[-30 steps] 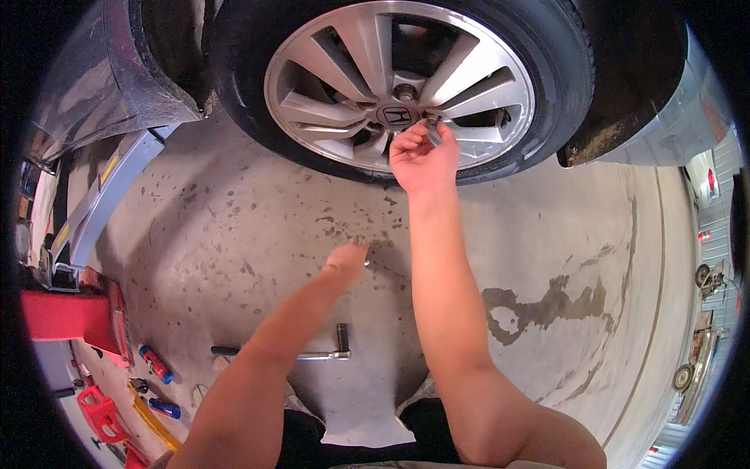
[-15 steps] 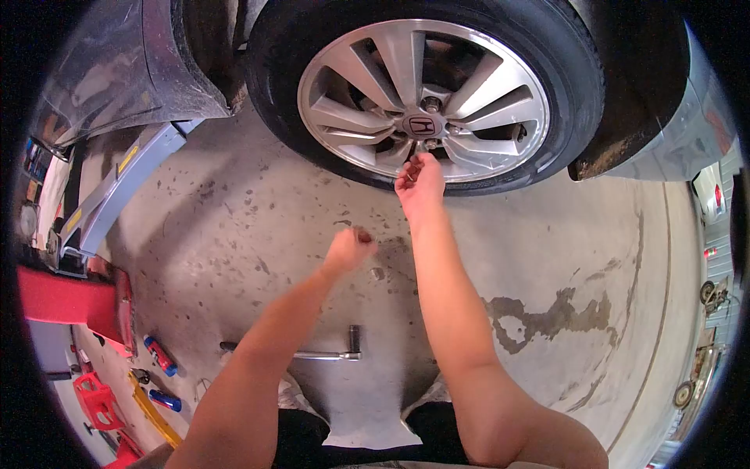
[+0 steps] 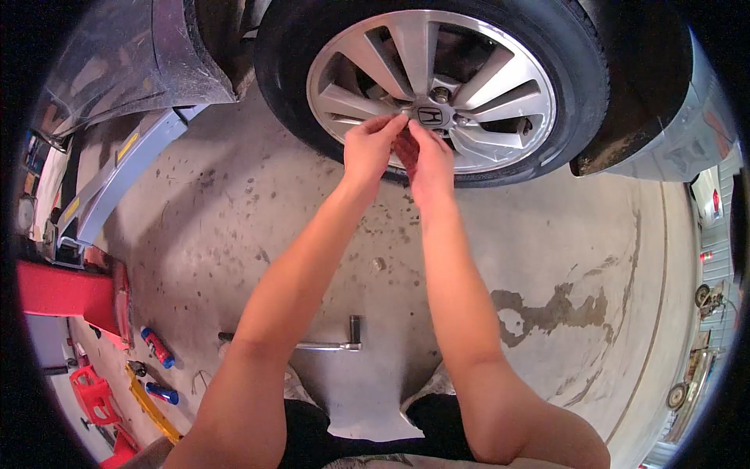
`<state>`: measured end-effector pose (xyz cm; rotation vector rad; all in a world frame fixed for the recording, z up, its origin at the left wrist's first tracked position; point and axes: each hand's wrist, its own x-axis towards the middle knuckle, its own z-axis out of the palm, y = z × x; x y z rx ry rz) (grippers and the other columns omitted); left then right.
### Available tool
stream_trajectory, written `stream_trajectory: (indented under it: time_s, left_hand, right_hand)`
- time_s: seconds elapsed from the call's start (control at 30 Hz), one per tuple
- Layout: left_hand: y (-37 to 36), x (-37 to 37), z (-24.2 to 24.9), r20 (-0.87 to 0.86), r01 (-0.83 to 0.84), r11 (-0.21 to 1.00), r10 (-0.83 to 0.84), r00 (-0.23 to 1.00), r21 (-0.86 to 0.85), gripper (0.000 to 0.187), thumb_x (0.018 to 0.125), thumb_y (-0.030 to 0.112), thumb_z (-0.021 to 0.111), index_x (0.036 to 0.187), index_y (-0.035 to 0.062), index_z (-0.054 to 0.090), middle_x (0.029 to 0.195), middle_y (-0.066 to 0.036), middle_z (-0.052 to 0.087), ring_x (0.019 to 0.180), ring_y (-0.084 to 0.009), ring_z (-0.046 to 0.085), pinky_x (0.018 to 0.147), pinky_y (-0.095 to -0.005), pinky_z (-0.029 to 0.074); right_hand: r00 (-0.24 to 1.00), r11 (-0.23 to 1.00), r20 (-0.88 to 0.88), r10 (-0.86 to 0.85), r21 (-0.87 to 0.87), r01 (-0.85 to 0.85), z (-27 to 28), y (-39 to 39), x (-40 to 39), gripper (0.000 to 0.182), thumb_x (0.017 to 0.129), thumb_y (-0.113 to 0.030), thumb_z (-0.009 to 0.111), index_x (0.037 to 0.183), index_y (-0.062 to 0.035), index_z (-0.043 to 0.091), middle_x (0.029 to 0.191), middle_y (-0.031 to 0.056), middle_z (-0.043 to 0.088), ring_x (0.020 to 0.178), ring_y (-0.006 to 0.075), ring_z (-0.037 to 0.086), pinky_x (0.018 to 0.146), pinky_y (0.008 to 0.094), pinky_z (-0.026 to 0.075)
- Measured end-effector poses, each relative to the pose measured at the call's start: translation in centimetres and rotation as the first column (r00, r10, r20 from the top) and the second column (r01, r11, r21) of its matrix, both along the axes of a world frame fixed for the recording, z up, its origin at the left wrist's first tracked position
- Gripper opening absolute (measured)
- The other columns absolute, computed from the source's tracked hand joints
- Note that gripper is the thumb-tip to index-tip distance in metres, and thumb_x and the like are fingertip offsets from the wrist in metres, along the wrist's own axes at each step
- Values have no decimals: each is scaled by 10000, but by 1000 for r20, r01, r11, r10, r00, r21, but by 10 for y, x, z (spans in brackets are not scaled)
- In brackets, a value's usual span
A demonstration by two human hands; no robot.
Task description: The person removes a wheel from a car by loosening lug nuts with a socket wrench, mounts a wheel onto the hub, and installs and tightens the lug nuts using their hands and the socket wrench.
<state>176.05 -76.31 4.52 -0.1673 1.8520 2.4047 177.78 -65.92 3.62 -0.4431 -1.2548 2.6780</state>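
Silver multi-spoke alloy wheel [image 3: 476,78] in a black tyre [image 3: 582,70], up top of the view, mounted on a dusty grey car body [image 3: 117,70] with the dark wheel arch around it. Underneath, stained grey concrete shop floor [image 3: 234,227], speckled with dark spots and one big blotchy dark stain [image 3: 547,309] off to the right. Grey steel lift arm [image 3: 117,176] running diagonally under the car on the left, red lift base [image 3: 62,293] below that. Bits of garage clutter at the far right edge, too small to make out.

Chrome L-shaped lug wrench with a black socket [image 3: 332,342] flat on the floor close in, between the arms. Blue and red spray cans [image 3: 158,348] lying further left, beside red and yellow gear. One small grey lug nut [image 3: 379,264] sitting alone on the concrete, well apart from the wheel.

Both arms stretched straight out and up toward the hub. Left hand [image 3: 371,148] and right hand [image 3: 426,160] touching each other right at the centre cap [image 3: 430,116], just below an exposed stud [image 3: 441,95]. Left fingers [image 3: 388,123] pinched together at the hub, right fingers curled in alongside. Can't tell what's pinched, too small and hidden by the fingertips. Black shorts and knees at the bottom edge.
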Motion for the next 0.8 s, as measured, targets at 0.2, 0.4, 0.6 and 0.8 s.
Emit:
stream_trajectory:
  time_s: [0.2, 0.4, 0.6, 0.8]
  left_hand:
    - [-2, -13, 0, -230, -116, 972, 68, 971, -204, 347, 970, 199, 719, 1197, -64, 726, 1041, -96, 759, 905, -143, 665, 815, -298, 512]
    - [-6, -13, 3, -264, -134, 918, 33, 964, -374, 350, 989, 167, 674, 1246, -68, 702, 1037, -112, 764, 832, -139, 678, 774, -303, 537]
    - [-8, -11, -1, -193, -111, 993, 100, 976, -47, 305, 1003, 141, 639, 1249, -30, 698, 1041, -88, 740, 857, -149, 659, 788, -295, 530]
    - [-23, -19, -16, -217, -186, 981, 170, 961, -59, 275, 1013, 120, 613, 1234, -21, 697, 1094, -72, 724, 941, -155, 638, 841, -293, 513]
  right_hand:
    - [998, 996, 60, -31, -77, 36, 6, -10, -23, 147, 981, -121, 712, 1059, 2, 694, 1001, 84, 732, 862, 199, 718, 758, 307, 579]
    - [990, 938, 111, -89, -324, 121, -3, -28, -39, 111, 1005, -144, 676, 1061, -50, 693, 1031, 56, 720, 889, 199, 706, 728, 338, 575]
    - [988, 894, 156, -18, -439, 86, -9, -21, -53, 123, 1046, -186, 610, 1043, -72, 658, 963, 52, 703, 784, 170, 662, 664, 312, 541]
    - [991, 844, 116, 59, -536, 13, -6, -23, -41, 159, 1078, -194, 546, 1092, -42, 591, 944, 73, 691, 721, 155, 627, 630, 284, 529]
